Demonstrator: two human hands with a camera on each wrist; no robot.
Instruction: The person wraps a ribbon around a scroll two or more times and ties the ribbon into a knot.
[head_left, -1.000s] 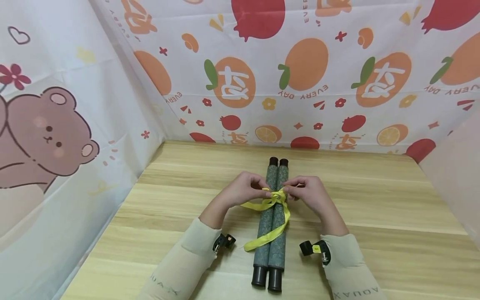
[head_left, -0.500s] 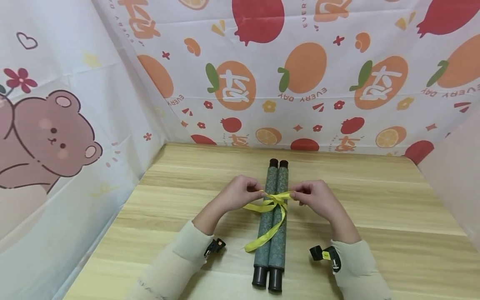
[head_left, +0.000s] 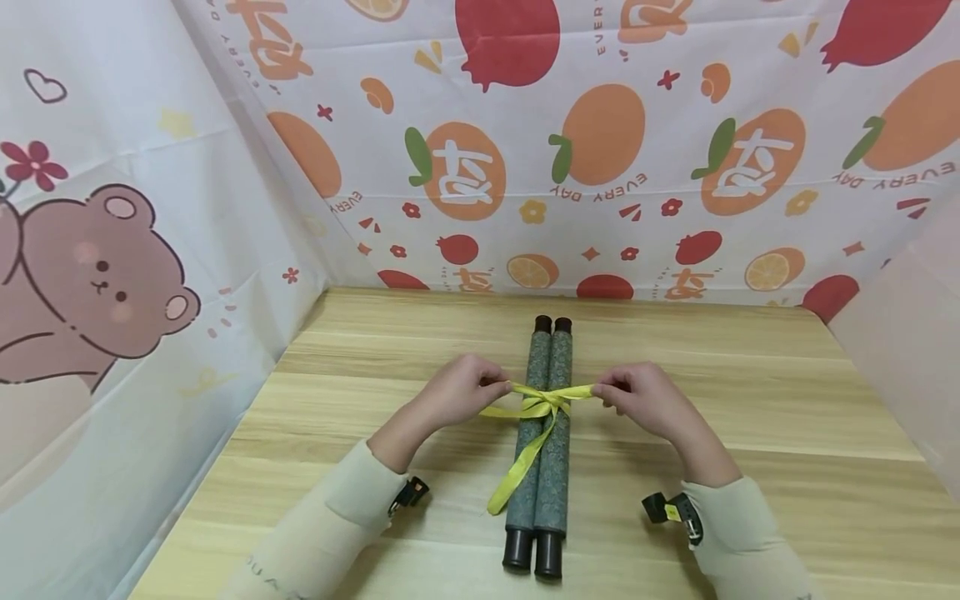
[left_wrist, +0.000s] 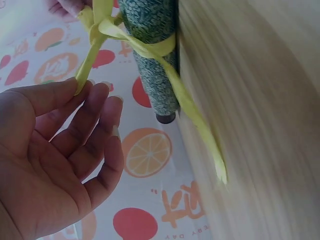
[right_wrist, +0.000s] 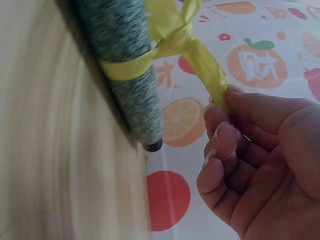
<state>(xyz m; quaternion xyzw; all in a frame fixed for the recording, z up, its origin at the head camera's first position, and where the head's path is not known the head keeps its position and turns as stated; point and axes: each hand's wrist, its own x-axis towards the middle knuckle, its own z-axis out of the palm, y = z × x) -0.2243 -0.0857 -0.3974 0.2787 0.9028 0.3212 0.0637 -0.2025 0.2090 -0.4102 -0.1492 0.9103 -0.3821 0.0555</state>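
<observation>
Two green patterned scroll rolls [head_left: 555, 475] with dark end knobs lie side by side on the table. Around their middle runs a yellow ribbon [head_left: 552, 398], crossed in a knot on top, with two loose tails; one tail [left_wrist: 200, 127] hangs over the table at the left. My left hand [head_left: 459, 390] pinches one part of the ribbon between thumb and forefinger, left of the rolls. On the other side, my right hand [head_left: 647, 402] pinches the opposite part, and the ribbon stretches taut between both hands. The right wrist view shows the ribbon gripped at the thumb tip [right_wrist: 231, 95].
The wooden table [head_left: 750, 433] extends on both sides of the rolls. A fruit-print cloth [head_left: 525, 233] hangs behind it, and a white cloth with a bear print [head_left: 112, 275] stands at the left. Each sleeve carries a small black wrist camera [head_left: 408, 493].
Both hands have moved apart, left hand leftward and right hand rightward, drawing the ribbon ends outward. The knot looks tighter and flatter. The rolls have stayed in place.
</observation>
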